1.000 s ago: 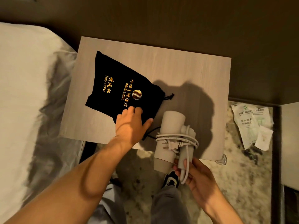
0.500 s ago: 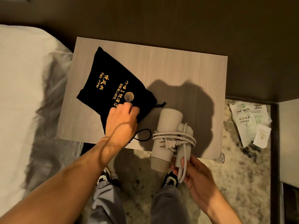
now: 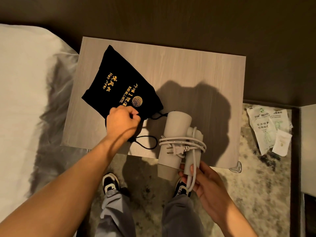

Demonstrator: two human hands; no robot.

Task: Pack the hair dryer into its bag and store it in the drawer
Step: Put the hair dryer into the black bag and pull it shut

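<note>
A white bed [image 3: 22, 100] fills the left side, its edge just beside the nightstand. The nightstand [image 3: 196, 69], w/ pale wood-grain top, stands in the middle against a dark wall. Below and right of it is a mottled carpet [image 3: 248, 185], where the person's two feet in dark-and-white sneakers [image 3: 110, 183] stand under grey trousers.

The black bag [image 3: 119, 82] lies flat on the left half of the top, tilted, w/ gold print incl. the words "Hair Dryer". Its mouth end points to the near edge of the top. The left hand [image 3: 122, 123] is closed in a fist on the bag's mouth corner, gripping the cloth there. A black drawstring [image 3: 148, 142] makes a loop on the top just right of the wrist.

The hair dryer [image 3: 176, 134], off-white, is held above the near edge of the nightstand, right of the bag and not inside it. Its white cord [image 3: 183, 140] is wound around body and folded handle, plug [image 3: 176, 150] on the front. The right hand [image 3: 205, 183] wraps its fingers around the handle's lower end and one hanging loop of cord.

Some white paper packets [image 3: 268, 127] lie on the carpet at the right, well apart from the dryer. No drawer front can be made out.
</note>
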